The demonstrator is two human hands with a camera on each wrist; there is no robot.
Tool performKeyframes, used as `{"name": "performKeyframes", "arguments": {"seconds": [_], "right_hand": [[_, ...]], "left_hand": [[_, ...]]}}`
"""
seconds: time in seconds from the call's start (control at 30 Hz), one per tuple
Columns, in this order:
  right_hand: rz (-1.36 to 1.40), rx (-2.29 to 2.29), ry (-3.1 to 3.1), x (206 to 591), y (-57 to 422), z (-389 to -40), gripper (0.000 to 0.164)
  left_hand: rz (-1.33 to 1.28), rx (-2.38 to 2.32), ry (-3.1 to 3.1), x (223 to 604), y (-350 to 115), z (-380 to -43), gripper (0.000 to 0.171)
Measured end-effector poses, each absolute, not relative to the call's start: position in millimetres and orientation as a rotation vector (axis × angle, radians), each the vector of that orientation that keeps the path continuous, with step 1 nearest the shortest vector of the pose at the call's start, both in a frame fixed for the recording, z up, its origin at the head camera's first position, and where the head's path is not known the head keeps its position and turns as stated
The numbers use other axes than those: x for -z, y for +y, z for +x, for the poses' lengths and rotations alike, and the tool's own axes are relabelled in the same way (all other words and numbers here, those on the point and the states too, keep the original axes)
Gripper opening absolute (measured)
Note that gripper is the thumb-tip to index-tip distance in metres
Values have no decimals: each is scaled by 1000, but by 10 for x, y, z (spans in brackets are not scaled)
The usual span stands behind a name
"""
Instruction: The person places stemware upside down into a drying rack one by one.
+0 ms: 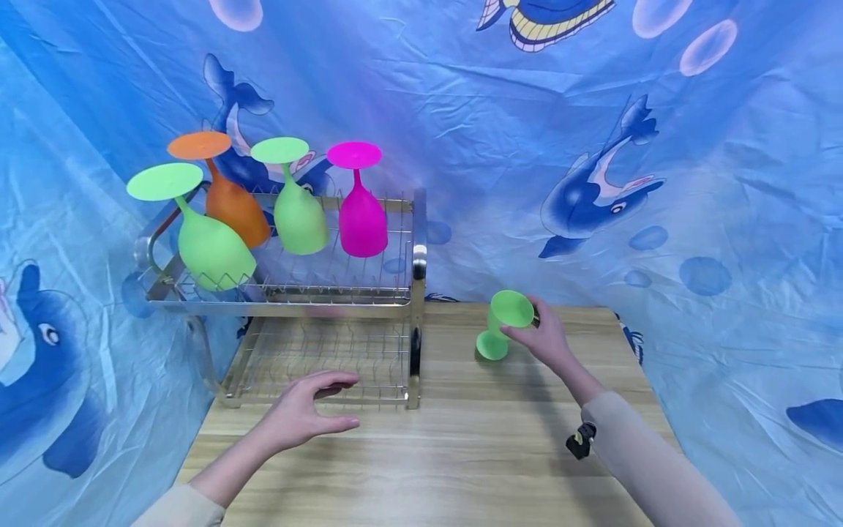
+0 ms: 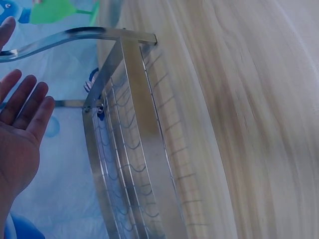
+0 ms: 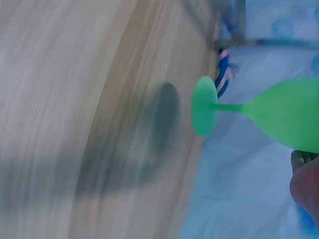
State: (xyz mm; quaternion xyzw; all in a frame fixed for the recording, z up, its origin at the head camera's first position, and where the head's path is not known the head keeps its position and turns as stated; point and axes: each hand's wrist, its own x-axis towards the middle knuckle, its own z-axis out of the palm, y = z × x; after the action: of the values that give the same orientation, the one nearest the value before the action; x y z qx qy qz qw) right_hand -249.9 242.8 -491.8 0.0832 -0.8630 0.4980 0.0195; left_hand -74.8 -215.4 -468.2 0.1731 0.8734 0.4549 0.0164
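Observation:
My right hand point(image 1: 546, 338) grips a green plastic wine glass point(image 1: 511, 310) by its bowl. The glass is upright and slightly tilted, its foot towards the table; in the right wrist view the foot point(image 3: 204, 105) stands off the wood, with a shadow beside it. My left hand point(image 1: 306, 411), empty, hovers in front of the metal dish rack point(image 1: 342, 310) with fingers and thumb spread apart. Upside down on the rack's upper tier are a green glass point(image 1: 214, 252), an orange glass point(image 1: 237, 212), another green glass point(image 1: 299, 219) and a magenta glass point(image 1: 364, 223).
The rack stands at the back left of the wooden table point(image 1: 461, 454), its lower wire tier point(image 1: 323, 359) close to the tabletop. A blue sea-patterned curtain point(image 1: 481, 146) hangs behind and along both sides. A small black device point(image 1: 581, 440) sits on my right wrist.

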Motion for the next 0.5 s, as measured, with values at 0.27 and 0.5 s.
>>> {"name": "performKeyframes", "arguments": {"seconds": [0.27, 0.5], "right_hand": [[542, -1583, -2662, 4566, 2315, -2017, 83], [717, -1676, -2635, 4406, 2159, -1673, 81]], "left_hand": [[598, -1344, 2700, 4669, -2041, -812, 61], [649, -1388, 2669, 4686, -1847, -905, 63]]}}
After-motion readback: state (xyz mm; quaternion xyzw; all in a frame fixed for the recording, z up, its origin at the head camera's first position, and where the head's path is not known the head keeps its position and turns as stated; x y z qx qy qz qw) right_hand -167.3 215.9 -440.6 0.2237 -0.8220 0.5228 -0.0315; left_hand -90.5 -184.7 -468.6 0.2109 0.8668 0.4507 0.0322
